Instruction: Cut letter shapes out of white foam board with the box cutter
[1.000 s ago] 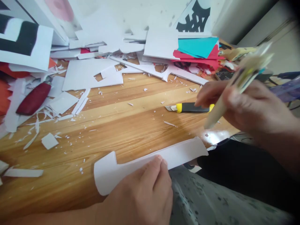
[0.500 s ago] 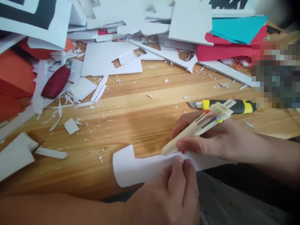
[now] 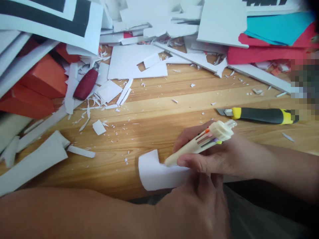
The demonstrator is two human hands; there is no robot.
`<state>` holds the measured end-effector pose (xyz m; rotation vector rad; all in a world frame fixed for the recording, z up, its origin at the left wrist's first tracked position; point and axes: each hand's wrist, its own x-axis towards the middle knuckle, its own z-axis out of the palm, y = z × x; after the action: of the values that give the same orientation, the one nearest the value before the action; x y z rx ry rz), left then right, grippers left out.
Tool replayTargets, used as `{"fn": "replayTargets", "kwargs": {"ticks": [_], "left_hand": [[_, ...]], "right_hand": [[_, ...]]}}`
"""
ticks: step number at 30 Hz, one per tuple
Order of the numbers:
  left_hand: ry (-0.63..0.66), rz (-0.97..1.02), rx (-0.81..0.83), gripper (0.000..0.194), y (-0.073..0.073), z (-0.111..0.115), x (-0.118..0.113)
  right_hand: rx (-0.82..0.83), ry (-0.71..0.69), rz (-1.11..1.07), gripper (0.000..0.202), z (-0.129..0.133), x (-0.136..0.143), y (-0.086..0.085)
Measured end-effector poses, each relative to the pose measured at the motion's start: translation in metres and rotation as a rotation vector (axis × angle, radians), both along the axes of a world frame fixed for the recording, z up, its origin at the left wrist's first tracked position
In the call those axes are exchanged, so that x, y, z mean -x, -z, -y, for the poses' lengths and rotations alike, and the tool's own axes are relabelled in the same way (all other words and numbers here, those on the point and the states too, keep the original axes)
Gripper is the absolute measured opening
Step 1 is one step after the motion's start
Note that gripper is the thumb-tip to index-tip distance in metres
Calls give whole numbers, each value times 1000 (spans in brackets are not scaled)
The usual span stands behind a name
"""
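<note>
A white foam board piece [image 3: 159, 176] with a raised left end lies at the table's near edge. My left hand [image 3: 199, 205] grips it from the near side, fingers pressed together and partly hidden under my right hand. In my right hand [image 3: 216, 156] is a cream multicolour pen [image 3: 199, 142] with coloured sliders, pinched between thumb and fingers. The pen's lower end is at the piece's upper edge, right of its step; the tip itself is hard to make out. Beyond that hand lies a black and yellow utility knife [image 3: 259, 115], its blade out.
White board offcuts [image 3: 139, 63] and shavings cover the back of the wooden table [image 3: 149, 129]. A dark red handle [image 3: 86, 84] and orange pieces [image 3: 42, 79] lie left. Teal sheets [image 3: 279, 28] rest over red sheets [image 3: 264, 55] at the back right. A printed sheet [image 3: 87, 39] overlaps the pile.
The pen has moved left along the piece's upper edge, nearer the step, and my right hand now covers my left fingertips. The view has shifted, so the table things appear further right.
</note>
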<state>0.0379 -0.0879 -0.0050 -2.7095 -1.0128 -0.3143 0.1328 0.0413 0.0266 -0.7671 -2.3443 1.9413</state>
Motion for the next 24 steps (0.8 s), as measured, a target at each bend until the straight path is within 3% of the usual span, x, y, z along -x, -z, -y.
{"fn": "replayTargets", "kwargs": {"ticks": [7, 14, 24], "left_hand": [[-18, 35, 46, 33, -1, 1, 0], [-9, 22, 9, 33, 0, 1, -1], [-17, 34, 36, 31, -3, 0, 0]], "right_hand": [[-51, -33, -39, 21, 4, 6, 2], [-65, 21, -40, 15, 1, 8, -2], [-62, -51, 27, 9, 0, 7, -4]]}}
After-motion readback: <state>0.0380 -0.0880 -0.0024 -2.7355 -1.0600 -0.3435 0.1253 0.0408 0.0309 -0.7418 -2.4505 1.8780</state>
